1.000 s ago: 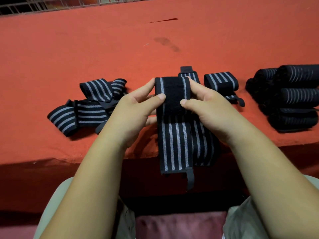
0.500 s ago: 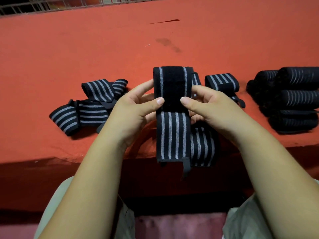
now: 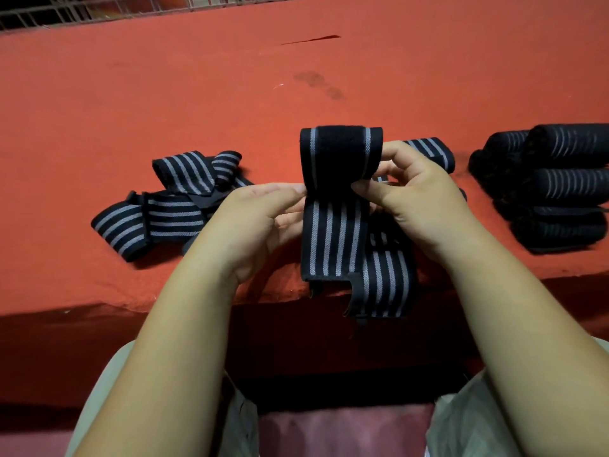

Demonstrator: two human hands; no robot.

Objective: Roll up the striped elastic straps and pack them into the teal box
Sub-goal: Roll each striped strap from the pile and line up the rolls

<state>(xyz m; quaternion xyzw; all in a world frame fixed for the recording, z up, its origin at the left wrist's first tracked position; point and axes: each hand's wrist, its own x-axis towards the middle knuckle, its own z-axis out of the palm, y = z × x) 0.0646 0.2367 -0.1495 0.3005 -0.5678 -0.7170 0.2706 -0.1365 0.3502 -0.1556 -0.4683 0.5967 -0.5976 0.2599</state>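
Observation:
A black strap with grey stripes (image 3: 336, 232) hangs upright in front of me, its plain black end folded over at the top. My left hand (image 3: 253, 222) pinches its left edge and my right hand (image 3: 415, 199) pinches its right edge. The strap's lower end drapes over the table's near edge. A loose heap of unrolled striped straps (image 3: 171, 202) lies to the left. One partly rolled strap (image 3: 431, 153) peeks out behind my right hand. Several rolled straps (image 3: 553, 186) are stacked at the far right. No teal box is in view.
The straps lie on a red cloth-covered table (image 3: 230, 94) with a dark stain (image 3: 316, 82) near its middle. A wire grid (image 3: 99, 8) runs along the far edge. My lap is below the table's near edge.
Both hands have lifted the strap higher, so less of it hangs below the table edge. The black end now curls over at the top, and my thumbs have slid down below the fold.

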